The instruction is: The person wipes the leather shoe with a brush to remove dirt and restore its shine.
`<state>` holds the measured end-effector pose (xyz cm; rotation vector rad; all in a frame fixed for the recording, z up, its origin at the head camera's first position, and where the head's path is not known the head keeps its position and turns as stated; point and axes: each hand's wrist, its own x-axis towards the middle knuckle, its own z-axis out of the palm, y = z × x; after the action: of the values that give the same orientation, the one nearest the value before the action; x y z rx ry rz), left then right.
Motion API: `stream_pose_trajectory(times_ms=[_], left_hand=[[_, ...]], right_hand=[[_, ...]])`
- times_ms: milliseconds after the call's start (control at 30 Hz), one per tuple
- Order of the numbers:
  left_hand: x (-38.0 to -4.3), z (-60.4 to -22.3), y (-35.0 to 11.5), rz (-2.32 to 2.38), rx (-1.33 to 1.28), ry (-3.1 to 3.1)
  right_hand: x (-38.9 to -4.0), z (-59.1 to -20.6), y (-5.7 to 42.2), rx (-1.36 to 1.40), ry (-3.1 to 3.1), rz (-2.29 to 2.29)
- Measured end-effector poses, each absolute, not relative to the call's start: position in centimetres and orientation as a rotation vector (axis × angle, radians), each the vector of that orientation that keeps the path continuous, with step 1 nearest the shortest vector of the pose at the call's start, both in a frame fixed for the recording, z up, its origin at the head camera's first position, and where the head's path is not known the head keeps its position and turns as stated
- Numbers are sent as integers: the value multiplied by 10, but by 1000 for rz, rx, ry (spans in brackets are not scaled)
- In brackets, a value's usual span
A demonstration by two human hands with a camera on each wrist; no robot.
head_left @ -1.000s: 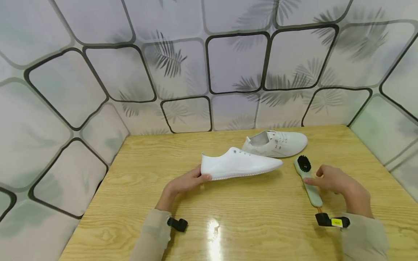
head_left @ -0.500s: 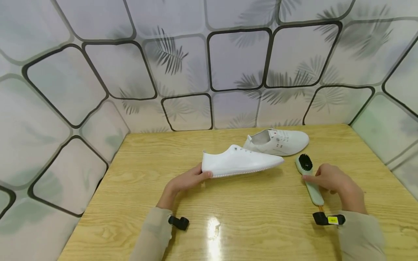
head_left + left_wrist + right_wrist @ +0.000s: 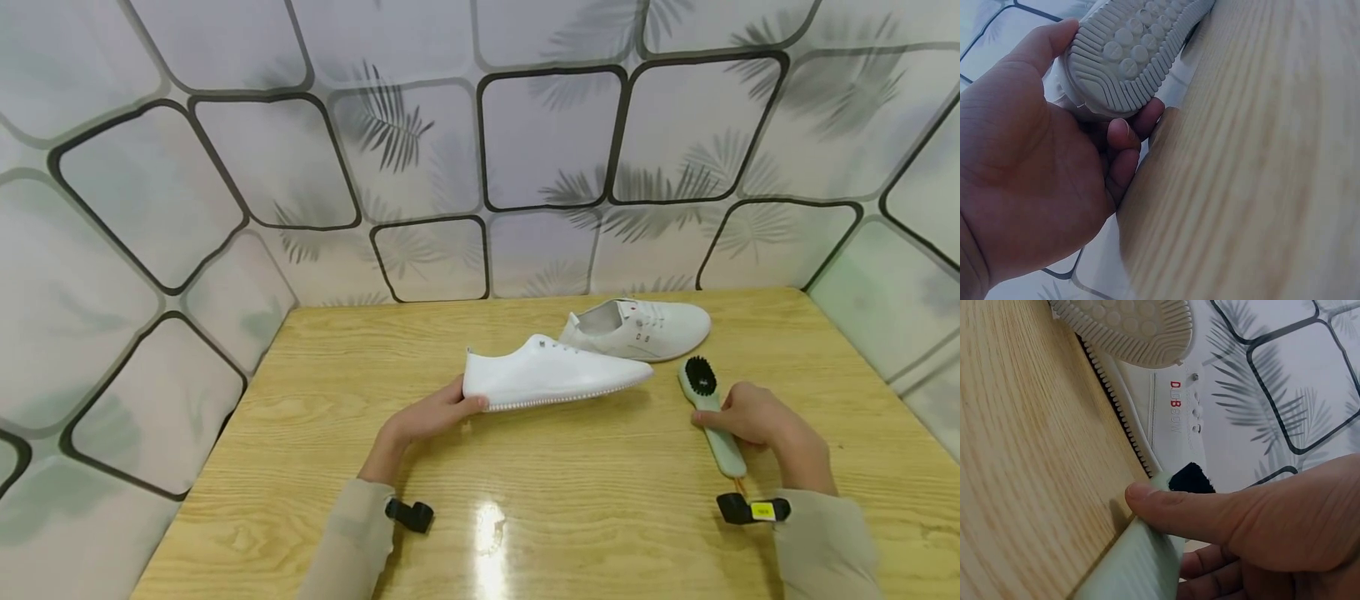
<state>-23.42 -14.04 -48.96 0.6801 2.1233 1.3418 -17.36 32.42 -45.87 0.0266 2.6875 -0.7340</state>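
Note:
My left hand [image 3: 429,413] grips a white shoe [image 3: 551,377] by the heel, thumb along its side. In the left wrist view the ridged, studded sole [image 3: 1129,50] faces the camera, with the fingers curled at the heel. My right hand [image 3: 765,421] holds a pale green scrub brush [image 3: 723,442] by its handle, thumb on one side and fingers on the other. Its black bristles [image 3: 701,377] face up. Seen from the right wrist, the thumb lies across the green handle [image 3: 1138,562]; the other fingers are partly hidden beyond it.
A second white shoe [image 3: 652,329], with red lettering on its side, stands at the back of the wooden table [image 3: 360,350], partly behind the held shoe's toe. Patterned panels [image 3: 547,142] rise behind the table and on both sides. A cord [image 3: 740,485] hangs from the brush handle.
My right hand has moved slightly left and its thumb and fingers have come round the brush handle. The left hand and its shoe stay nearly still.

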Motion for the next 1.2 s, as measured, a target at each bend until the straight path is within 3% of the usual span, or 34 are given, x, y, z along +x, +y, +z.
stream_pose_trajectory(times_ms=[633, 1200], left_hand=[[-233, -488, -140, 1327, 685, 2153], [-233, -489, -140, 1328, 675, 2155]], right_hand=[[-169, -454, 320, -71, 2690, -842], [-162, -411, 309, -51, 2914, -1069]])
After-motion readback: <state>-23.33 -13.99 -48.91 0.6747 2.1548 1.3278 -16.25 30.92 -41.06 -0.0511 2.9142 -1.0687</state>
